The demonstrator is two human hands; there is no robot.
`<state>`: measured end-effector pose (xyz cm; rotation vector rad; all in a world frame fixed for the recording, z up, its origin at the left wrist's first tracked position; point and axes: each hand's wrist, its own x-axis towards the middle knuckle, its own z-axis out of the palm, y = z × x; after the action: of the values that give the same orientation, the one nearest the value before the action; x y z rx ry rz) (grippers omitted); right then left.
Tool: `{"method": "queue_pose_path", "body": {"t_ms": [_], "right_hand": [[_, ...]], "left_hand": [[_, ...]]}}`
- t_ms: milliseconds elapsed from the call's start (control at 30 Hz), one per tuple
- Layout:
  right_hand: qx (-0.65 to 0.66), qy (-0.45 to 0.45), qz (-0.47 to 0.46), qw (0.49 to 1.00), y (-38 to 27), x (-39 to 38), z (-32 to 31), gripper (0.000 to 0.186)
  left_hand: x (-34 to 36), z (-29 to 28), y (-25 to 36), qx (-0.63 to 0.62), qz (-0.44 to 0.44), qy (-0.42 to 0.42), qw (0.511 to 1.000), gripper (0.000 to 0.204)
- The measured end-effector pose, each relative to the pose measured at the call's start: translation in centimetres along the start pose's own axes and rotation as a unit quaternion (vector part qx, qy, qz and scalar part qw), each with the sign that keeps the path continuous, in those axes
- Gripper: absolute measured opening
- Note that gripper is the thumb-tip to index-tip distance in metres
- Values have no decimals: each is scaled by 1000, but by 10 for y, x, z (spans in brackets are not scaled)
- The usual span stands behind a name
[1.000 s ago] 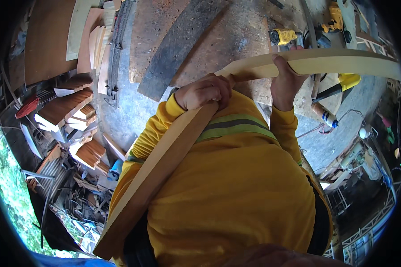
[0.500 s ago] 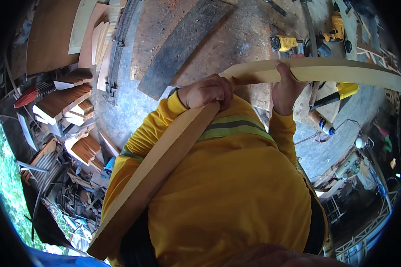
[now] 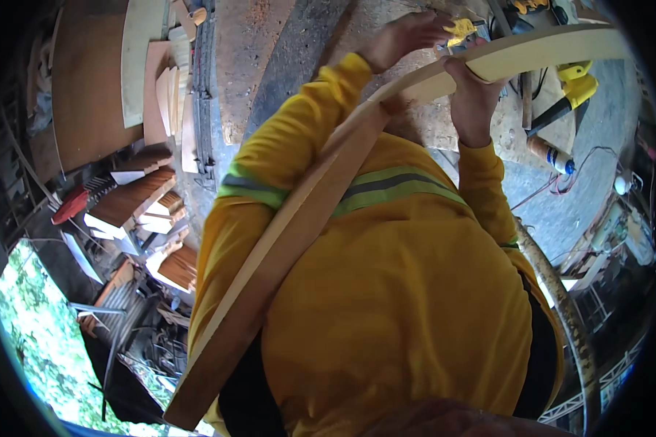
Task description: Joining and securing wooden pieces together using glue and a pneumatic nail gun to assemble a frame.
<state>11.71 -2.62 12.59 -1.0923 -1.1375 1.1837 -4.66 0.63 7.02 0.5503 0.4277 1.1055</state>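
A long, pale wooden beam runs from the lower left, across my yellow shirt, to the upper right. It bends sharply near the middle; I cannot tell whether it is one piece or two joined. My right hand grips its far arm, thumb on the near side and fingers mostly hidden behind. Off the wood, my left hand reaches past it over the worktable with fingers stretched out, slightly blurred. Close to those fingertips lies a yellow power tool, partly covered; I cannot tell whether they touch.
A dark plank lies on the worn worktable. To the right are a yellow-and-black tool and a bottle. Stacked brown timber and a large brown panel stand at left.
My left hand has let go of the beam and moved up and right toward the yellow tool. The right hand keeps its hold. The view has shifted somewhat.
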Motion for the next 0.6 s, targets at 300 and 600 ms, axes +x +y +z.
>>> {"method": "queue_pose_path", "body": {"t_ms": [300, 600], "right_hand": [[72, -20, 17, 997, 10, 8, -7, 64], [84, -17, 13, 996, 5, 4, -2, 66]], "left_hand": [[21, 20, -54, 34, -152, 52, 986, 50], [23, 15, -55, 197, -66, 8, 978, 49]]}}
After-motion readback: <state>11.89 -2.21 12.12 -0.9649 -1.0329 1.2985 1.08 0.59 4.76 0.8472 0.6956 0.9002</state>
